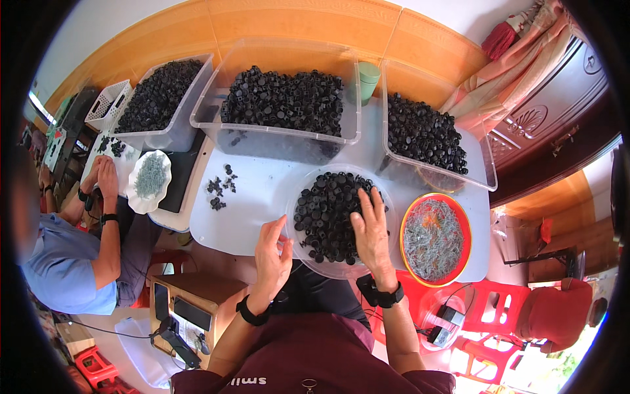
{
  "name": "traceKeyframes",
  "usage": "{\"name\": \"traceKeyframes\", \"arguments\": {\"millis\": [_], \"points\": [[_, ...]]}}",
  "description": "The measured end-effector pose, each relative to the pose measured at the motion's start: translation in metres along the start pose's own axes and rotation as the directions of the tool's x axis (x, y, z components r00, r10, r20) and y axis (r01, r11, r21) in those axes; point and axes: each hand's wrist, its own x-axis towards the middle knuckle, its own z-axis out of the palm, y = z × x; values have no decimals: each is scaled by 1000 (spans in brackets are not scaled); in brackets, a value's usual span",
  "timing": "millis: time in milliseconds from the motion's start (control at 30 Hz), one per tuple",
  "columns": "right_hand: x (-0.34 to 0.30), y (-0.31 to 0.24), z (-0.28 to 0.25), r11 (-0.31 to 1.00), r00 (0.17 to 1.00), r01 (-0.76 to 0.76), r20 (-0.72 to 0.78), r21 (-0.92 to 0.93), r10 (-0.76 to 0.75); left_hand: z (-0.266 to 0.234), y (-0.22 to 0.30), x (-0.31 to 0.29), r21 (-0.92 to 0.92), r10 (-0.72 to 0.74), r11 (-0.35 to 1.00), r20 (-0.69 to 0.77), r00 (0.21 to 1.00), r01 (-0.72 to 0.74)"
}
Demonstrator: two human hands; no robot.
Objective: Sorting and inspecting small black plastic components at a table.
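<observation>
A round clear tray (pixel 331 268) heaped with small black plastic caps (pixel 328 213) stands at the near edge of the pale table (pixel 252 187), in the centre of the frame, apparently set there so that both hands come to it without a stretch. The right hand (pixel 371 233) lies spread over the right side of the heap, its fingers extended and gripping nothing, a posture that would suit pushing or spreading loose pieces; from above I can't be sure whether the palm presses on the caps or only skims them. The left hand (pixel 272 257) is at the tray's left edge, fingers loosely bent and the thumb apart, with no piece visible in it. Just right of the tray, a red bowl with a yellow rim (pixel 469 241) holds a tangle of thin grey metal pieces (pixel 430 246), within easy reach of the right hand and kept apart from the caps, probably to prevent mixing. Three clear bins of black parts, left (pixel 167 140), middle (pixel 282 139) and right (pixel 436 172), line the upper frame, likely pushed back to leave working room; a few loose black pieces (pixel 221 188) lie left of the tray.
</observation>
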Motion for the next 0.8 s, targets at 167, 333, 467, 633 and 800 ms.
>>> {"name": "traceKeyframes", "arguments": {"millis": [167, 333, 467, 633, 800], "points": [[-20, -2, -31, 999, 988, -9, -152, 50, 17, -7, -14, -1, -284, -135, 950, -3, 991, 128], [-72, 3, -40, 990, 985, -139, -101, -2, 138, -21, -3, -1, -384, -204, 897, 77, 976, 217], [-92, 10, -33, 989, 975, -125, -195, -81, 107, -31, 9, -4, -428, -245, 860, 132, 960, 278], [-86, 4, -31, 982, 982, -58, -189, -180, 24, -40, 24, -7, -431, -235, 861, 134, 963, 270], [-76, -5, -28, 952, 992, -97, -108, -290, 68, -37, 26, -11, -444, -226, 856, 142, 964, 266]]}}
